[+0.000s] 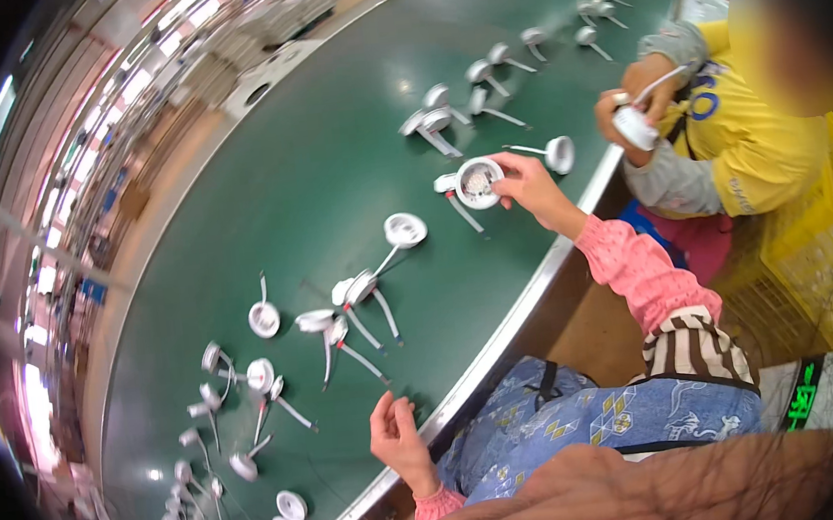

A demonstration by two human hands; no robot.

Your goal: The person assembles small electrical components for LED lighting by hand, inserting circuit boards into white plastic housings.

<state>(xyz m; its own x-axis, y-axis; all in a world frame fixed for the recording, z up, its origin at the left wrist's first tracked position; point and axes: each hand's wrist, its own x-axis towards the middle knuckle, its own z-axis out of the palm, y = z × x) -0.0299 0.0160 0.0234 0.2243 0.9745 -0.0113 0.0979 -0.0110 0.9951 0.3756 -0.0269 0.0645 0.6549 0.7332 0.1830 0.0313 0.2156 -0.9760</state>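
My right hand (529,194) grips the rim of a round white lamp housing (477,184) between thumb and fingers; its open face, with small parts inside, points up. Right beside it on the green surface lies another white piece with a cable (465,213). My left hand (401,444) hovers over the near edge, fingers loosely bent and slightly apart, and no object shows in it. Nearest to that hand are white cabled pieces (316,321), left of centre. A further round white housing (406,230) lies between my two hands.
The green belt-like table (232,218) curves past me with a metal edge (491,355). Many white cabled pieces are strewn along it. At right, a co-worker in yellow (768,161) holds a white cabled piece (635,128). Yellow crates (807,252) stand behind.
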